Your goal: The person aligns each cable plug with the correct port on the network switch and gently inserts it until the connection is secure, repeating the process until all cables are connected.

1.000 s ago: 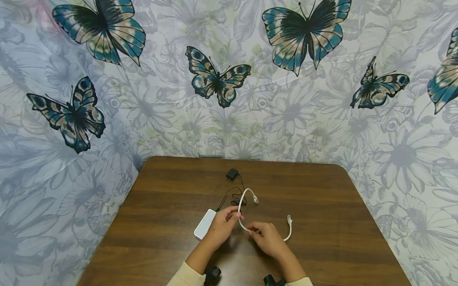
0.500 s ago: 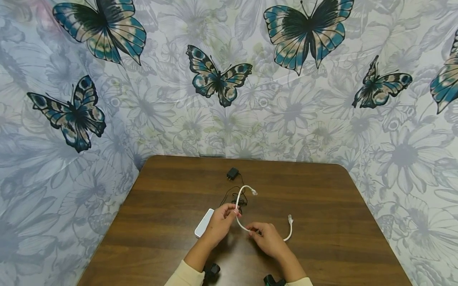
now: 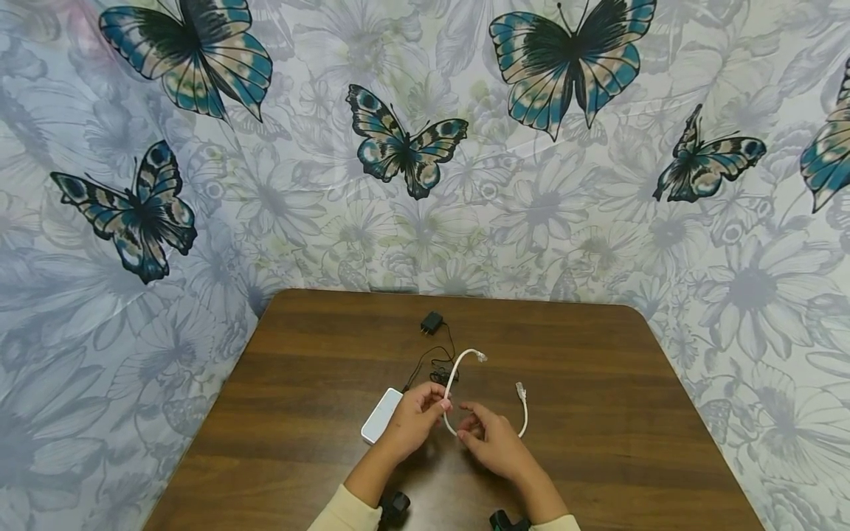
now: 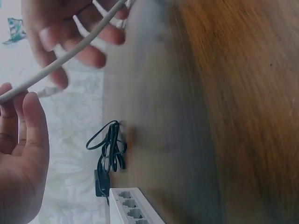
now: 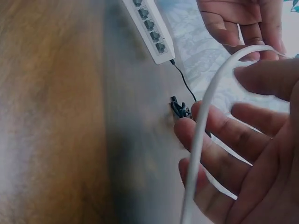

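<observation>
My left hand [image 3: 413, 419] pinches a white Ethernet cable [image 3: 451, 382] between thumb and fingers, above the table. One clear plug [image 3: 481, 357] points right from the cable's upper bend; the other plug [image 3: 521, 391] stands up beyond my right hand [image 3: 496, 441]. That hand is loosely spread: in the right wrist view the cable [image 5: 204, 116] crosses its fingers [image 5: 229, 130], with the thumb held apart. Left of my left hand lies a white network switch [image 3: 381, 416], partly behind the wrist. Its row of ports [image 5: 149, 24] shows in the right wrist view.
A black power adapter [image 3: 431, 322] lies toward the back of the brown table [image 3: 564, 339]. Its bundled thin cord [image 3: 440, 375] runs to the switch. Behind the table hangs a butterfly-patterned cloth [image 3: 425, 236]. Black wrist devices [image 3: 395, 507] sit near both cuffs.
My right hand's fingers have loosened from their pinch on the cable and spread. The far plug has swung left and up. My left hand dipped left, then came back, still pinching the cable.
</observation>
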{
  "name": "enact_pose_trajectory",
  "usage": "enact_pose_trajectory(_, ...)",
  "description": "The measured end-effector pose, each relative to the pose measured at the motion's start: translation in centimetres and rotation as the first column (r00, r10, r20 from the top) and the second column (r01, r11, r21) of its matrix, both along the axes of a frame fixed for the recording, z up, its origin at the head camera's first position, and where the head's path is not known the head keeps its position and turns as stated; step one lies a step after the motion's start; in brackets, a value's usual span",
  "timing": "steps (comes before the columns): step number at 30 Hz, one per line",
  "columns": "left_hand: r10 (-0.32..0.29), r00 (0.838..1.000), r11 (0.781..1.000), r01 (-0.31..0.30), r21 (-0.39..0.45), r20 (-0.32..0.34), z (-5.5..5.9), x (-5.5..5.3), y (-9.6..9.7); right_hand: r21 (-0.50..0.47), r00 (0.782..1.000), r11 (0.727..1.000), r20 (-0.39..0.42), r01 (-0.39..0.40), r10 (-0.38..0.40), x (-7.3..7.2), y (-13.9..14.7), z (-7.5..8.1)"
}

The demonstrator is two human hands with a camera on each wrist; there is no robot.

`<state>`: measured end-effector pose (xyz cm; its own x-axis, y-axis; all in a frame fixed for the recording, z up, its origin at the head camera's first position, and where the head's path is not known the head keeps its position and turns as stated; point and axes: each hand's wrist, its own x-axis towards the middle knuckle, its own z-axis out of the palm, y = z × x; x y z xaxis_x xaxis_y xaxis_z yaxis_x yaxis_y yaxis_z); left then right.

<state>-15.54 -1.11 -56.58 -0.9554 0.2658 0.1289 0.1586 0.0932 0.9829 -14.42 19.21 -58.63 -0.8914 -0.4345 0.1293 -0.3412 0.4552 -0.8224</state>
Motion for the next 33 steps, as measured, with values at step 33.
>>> enact_pose_trajectory(33,-0.105,0.994,0.984,0.099,-0.149,-0.031,0.1,0.8,0.8,-0.522,0.948,0.792,0.197,0.317,-0.25,-1.7,-2.6,4.7)
